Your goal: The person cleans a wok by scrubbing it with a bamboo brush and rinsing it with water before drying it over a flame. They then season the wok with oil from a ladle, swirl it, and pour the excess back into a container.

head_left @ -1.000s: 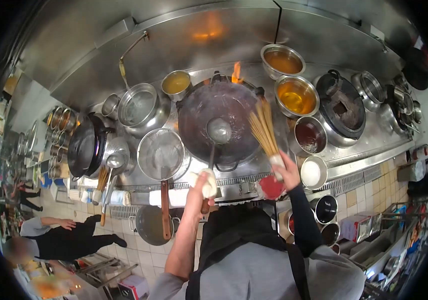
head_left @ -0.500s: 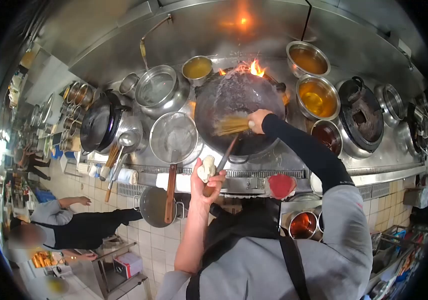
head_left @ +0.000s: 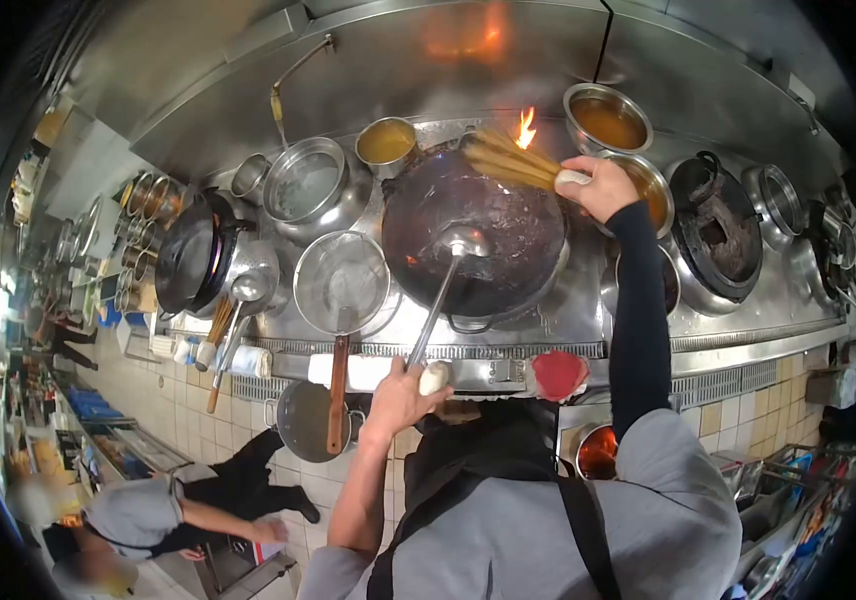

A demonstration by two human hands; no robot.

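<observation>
My right hand (head_left: 603, 187) grips the end of a bamboo brush (head_left: 513, 162), whose bristles are over the far right rim of the large dark wok (head_left: 428, 220). My left hand (head_left: 410, 397) is closed around the handle of a metal ladle (head_left: 463, 241), with a whitish cloth (head_left: 435, 378) at the fingers. The ladle's bowl is inside the wok. A flame (head_left: 526, 128) rises behind the wok, beyond the brush.
A strainer (head_left: 342, 282) with a wooden handle and a metal pot (head_left: 316, 190) are left of the wok. Bowls of amber liquid (head_left: 606, 122) stand right. A red cloth (head_left: 560, 375) lies at the front edge. Another person (head_left: 138, 515) is at lower left.
The brush and my right hand have moved up and right, out of the wok's middle. The ladle's bowl now shows in the wok. The flames look smaller, and the other person has shifted.
</observation>
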